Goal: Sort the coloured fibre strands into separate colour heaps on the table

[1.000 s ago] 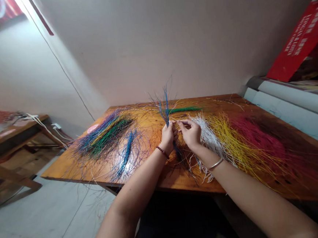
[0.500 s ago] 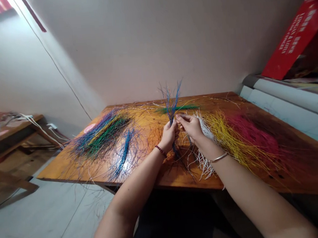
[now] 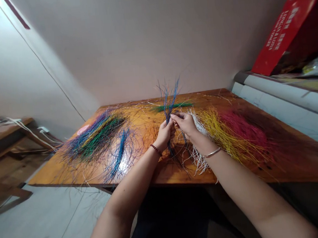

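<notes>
My left hand [image 3: 165, 134] is wrapped round an upright bundle of thin blue strands [image 3: 170, 102], whose loose ends fan out above and hang below the fist. Thumb and fingertips of my right hand [image 3: 185, 124] pinch together at the bundle's near side, touching it just by my left thumb. What the pinch holds is too fine to make out. White strands [image 3: 202, 159] lie right beneath my right wrist. To the left of my left forearm is a smaller blue bunch [image 3: 120, 151] on the wooden table [image 3: 53, 175].
Purple, yellow and green strands [image 3: 99, 134] lie at the table's left. Yellow strands [image 3: 226, 135] and magenta strands [image 3: 244, 129] spread on the right, green ones [image 3: 174, 106] at the back. Large rolls [image 3: 284, 101] and a red box [image 3: 281, 28] flank the right side.
The view has shifted slightly, so the table and hands sit a little further left in the picture. My right fingertips have come closer to my left thumb at the bundle.
</notes>
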### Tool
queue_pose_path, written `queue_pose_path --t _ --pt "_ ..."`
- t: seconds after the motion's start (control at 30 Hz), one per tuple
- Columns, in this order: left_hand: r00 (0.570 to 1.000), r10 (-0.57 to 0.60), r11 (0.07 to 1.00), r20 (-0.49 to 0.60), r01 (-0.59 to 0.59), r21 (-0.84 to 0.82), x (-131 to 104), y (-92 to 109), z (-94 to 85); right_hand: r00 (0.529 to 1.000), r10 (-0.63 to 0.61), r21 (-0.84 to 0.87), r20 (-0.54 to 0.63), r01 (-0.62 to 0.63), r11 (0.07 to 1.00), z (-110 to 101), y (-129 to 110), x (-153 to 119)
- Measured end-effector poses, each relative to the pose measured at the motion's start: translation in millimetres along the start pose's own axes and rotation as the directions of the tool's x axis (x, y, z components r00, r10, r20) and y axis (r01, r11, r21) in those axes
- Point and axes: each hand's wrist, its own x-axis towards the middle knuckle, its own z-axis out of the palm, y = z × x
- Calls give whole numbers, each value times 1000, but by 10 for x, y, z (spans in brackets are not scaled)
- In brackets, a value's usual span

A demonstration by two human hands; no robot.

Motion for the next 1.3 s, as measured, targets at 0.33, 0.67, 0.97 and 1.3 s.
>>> queue_pose_path --t 0.33,0.67,0.97,1.3 --pt "1000 -18 1000 -1 18 5 -2 4 3 1000 -8 0 -13 8 1000 -26 36 35" --pt "999 -48 998 11 48 -51 17 -11 -17 998 60 66 2 -60 996 36 33 14" --pt "997 -77 993 4 77 -88 39 1 -13 997 74 108 10 -74 991 37 47 7" --pt "999 -40 999 33 40 -24 13 4 10 996 89 129 -1 -88 988 23 -72 -28"
